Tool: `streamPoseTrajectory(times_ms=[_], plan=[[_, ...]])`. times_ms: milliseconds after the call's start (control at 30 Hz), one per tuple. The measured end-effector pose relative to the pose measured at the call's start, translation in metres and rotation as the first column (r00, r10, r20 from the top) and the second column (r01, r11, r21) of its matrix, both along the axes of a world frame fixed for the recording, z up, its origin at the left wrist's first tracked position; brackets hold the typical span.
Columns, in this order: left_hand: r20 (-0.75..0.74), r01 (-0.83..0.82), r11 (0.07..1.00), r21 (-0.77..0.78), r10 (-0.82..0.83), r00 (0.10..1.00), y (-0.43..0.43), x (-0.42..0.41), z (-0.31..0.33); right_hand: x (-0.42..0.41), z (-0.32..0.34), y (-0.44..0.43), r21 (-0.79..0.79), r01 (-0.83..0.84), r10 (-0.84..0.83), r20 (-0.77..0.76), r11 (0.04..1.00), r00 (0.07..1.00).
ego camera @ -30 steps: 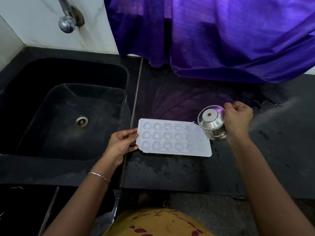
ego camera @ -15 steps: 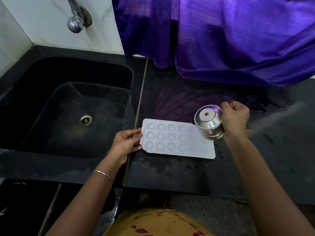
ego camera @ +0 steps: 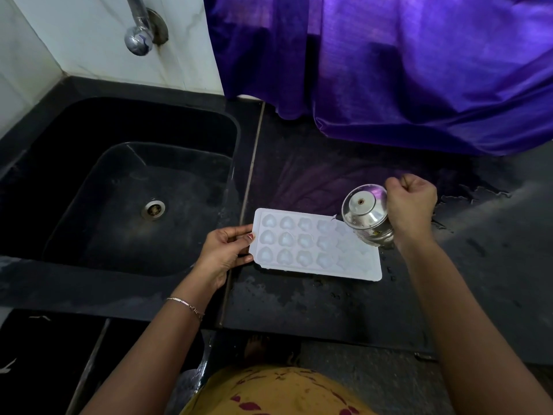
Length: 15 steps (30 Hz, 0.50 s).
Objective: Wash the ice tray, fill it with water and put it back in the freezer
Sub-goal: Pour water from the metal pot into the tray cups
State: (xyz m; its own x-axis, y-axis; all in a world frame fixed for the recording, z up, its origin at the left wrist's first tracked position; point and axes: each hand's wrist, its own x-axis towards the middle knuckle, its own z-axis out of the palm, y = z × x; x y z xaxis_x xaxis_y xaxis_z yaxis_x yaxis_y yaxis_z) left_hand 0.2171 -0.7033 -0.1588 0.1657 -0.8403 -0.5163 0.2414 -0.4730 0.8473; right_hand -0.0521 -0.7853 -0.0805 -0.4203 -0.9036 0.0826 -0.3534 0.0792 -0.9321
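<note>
Ice tray [ego camera: 317,245] lies flat on the bench [ego camera: 299,301] beside the sink [ego camera: 74,130], left hand [ego camera: 224,253] pinching its left edge. Right hand [ego camera: 411,205] grips the steel cup [ego camera: 366,215], tipped over the right-end cells as one second ago; filling seems unfinished.

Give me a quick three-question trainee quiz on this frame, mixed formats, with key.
1. True or false: the ice tray lies inside the sink.
2. The right hand grips: A) a sponge, B) a tilted steel cup, C) a plastic bottle?
3. Fill in: the left hand pinches the ice tray's end nearest the ____.
Key: 1 false, it lies on the counter; 2 B; 3 sink.
</note>
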Motion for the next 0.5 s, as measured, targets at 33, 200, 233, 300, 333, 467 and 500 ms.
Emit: streamPoseTrajectory(times_ms=[33,200,233,300,333,467,500], plan=[[-0.001,0.0,1.0,0.0,0.0,1.0,-0.0002,-0.0001,0.0003,0.0001,0.0002,0.0,0.003,0.0,0.0,0.001,1.0,1.0],[0.005,0.004,1.0,0.002,-0.004,1.0,-0.0005,0.0,0.0002,0.0009,0.001,-0.0005,-0.007,-0.004,0.004,-0.025,1.0,1.0],[0.004,0.004,1.0,0.002,-0.004,1.0,-0.0005,0.0002,0.0,0.001,0.0013,-0.0005,-0.01,-0.005,0.004,-0.032,1.0,0.999],[0.0,0.003,1.0,0.005,-0.003,1.0,-0.0006,0.0006,-0.0003,0.0007,0.0008,-0.0008,-0.009,-0.006,0.006,-0.041,1.0,0.999],[-0.002,0.003,1.0,0.006,-0.003,1.0,-0.0009,0.0006,-0.0004,0.0003,0.0005,-0.0011,-0.006,-0.006,0.006,-0.04,1.0,0.999],[-0.004,0.004,1.0,0.009,-0.004,1.0,-0.0012,0.0006,-0.0003,0.0003,-0.0001,-0.0017,0.002,0.001,-0.001,0.017,1.0,1.0],[-0.004,0.004,1.0,0.01,-0.004,1.0,-0.0012,0.0007,-0.0005,0.0002,-0.0001,-0.0017,0.008,0.004,-0.004,0.054,1.0,0.999]])
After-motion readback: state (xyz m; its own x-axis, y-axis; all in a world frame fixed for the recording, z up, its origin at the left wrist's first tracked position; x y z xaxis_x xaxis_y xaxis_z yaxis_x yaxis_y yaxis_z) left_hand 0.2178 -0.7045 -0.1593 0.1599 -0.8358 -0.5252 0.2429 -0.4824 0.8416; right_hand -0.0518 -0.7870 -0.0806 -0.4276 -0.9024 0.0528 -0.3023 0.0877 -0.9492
